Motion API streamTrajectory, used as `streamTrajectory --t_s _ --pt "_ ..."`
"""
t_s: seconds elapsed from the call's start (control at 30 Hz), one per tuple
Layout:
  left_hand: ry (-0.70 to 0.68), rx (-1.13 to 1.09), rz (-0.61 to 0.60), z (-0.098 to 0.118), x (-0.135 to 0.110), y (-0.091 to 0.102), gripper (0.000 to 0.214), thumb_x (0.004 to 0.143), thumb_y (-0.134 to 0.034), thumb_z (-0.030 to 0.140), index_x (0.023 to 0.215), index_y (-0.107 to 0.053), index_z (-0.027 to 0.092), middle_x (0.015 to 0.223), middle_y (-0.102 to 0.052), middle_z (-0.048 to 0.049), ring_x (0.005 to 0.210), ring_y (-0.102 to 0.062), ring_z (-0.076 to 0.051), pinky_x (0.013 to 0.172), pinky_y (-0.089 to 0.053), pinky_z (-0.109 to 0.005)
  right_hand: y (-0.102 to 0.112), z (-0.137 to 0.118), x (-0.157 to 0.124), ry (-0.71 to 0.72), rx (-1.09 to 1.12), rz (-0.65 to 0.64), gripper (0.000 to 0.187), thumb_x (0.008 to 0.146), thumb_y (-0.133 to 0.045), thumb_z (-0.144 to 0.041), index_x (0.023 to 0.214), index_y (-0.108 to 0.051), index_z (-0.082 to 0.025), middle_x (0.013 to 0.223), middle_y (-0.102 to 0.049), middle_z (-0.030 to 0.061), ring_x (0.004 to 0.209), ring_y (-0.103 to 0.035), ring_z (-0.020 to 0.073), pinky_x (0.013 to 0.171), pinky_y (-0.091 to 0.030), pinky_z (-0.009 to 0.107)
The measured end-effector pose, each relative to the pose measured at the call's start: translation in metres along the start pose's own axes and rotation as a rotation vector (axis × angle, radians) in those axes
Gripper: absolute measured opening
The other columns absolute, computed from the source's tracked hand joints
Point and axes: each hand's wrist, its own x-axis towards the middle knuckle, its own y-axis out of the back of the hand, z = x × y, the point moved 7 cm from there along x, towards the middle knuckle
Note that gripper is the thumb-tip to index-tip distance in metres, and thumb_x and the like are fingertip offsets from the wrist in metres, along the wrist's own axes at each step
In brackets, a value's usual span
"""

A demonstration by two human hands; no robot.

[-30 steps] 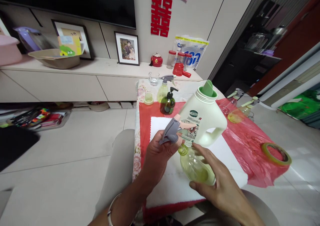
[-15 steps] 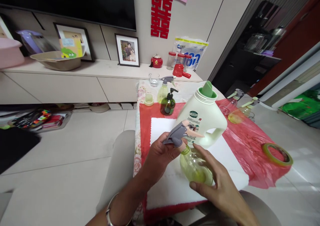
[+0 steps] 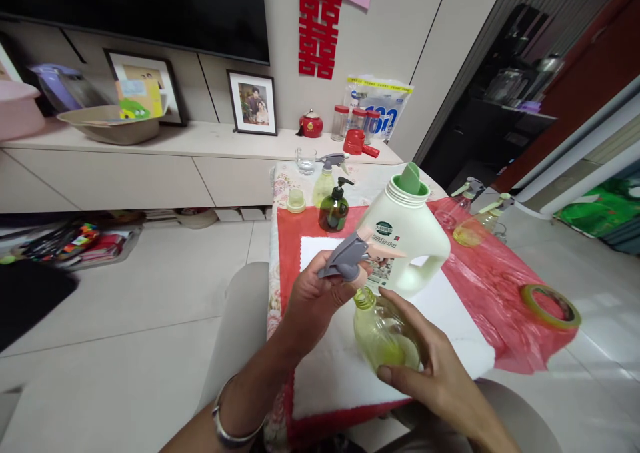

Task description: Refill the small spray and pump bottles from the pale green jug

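My left hand [image 3: 315, 296] is closed round a grey and peach spray trigger head [image 3: 347, 259]. The head sits just above the threaded neck of a clear yellow-green bottle [image 3: 383, 336], lifted off its mouth. Thumb and fingers of my right hand [image 3: 435, 363] grip the bottle's body from the right; it tilts toward the left hand over a white cloth [image 3: 330, 379]. A little yellowish liquid seems to lie low in the bottle. Right behind it stands a big pale green jug [image 3: 425, 239] with a green cap [image 3: 411, 181] set in its opening.
A dark green pump bottle [image 3: 334, 209], a small clear cap [image 3: 295, 201] and another spray bottle [image 3: 324, 185] stand at the table's back left. On the red plastic sheet [image 3: 500, 299] to the right lie a tape roll [image 3: 550, 306] and a yellow spray bottle [image 3: 473, 229].
The spray head has come up off the bottle's neck, leaving the threads bare. My right hand keeps its hold on the bottle.
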Motion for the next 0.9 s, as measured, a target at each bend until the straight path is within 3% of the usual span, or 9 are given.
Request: streamTrajectory --t_s 0.1,0.23,0.53,0.9 --pt "-0.067 0.026 -0.025 0.013 -0.001 -0.002 0.027 0.085 -0.079 0.025 0.110 -0.069 0.024 0.120 -0.074 -0.0048 0.108 -0.068 -0.021 0.096 -0.050 -0.033 0.001 0.002 0.001 0.013 0.018 0.016 0.083 0.080 -0.075 -0.040 0.154 -0.038 -0.038 0.154 -0.034 0.0013 0.143 -0.034 0.0252 0.120 -0.030 0.052" --pt "-0.091 0.121 -0.064 0.018 -0.006 -0.003 0.031 0.084 -0.079 0.027 0.114 -0.070 0.023 0.105 -0.076 -0.0055 0.097 -0.070 -0.021 0.086 -0.054 -0.032 0.001 0.003 0.004 0.037 0.032 0.029 0.084 0.080 -0.077 -0.039 0.155 -0.038 -0.035 0.154 -0.033 0.0041 0.142 -0.035 0.0259 0.118 -0.034 0.050" --pt "0.077 0.060 -0.096 -0.008 -0.004 0.002 0.024 0.086 -0.077 0.028 0.108 -0.068 0.022 0.108 -0.073 -0.0064 0.103 -0.066 -0.021 0.095 -0.049 -0.035 -0.001 0.005 0.008 0.066 0.076 0.046 0.085 0.080 -0.078 -0.037 0.155 -0.038 -0.033 0.154 -0.034 0.0054 0.143 -0.036 0.0263 0.117 -0.036 0.049" --pt "0.153 0.047 -0.087 -0.016 -0.005 0.002 0.026 0.085 -0.078 0.032 0.107 -0.069 0.020 0.098 -0.072 -0.0042 0.097 -0.066 -0.021 0.094 -0.048 -0.037 -0.005 0.006 0.007 0.058 0.112 0.040 0.086 0.078 -0.079 -0.036 0.155 -0.041 -0.031 0.152 -0.037 0.0056 0.141 -0.038 0.0269 0.120 -0.033 0.049"
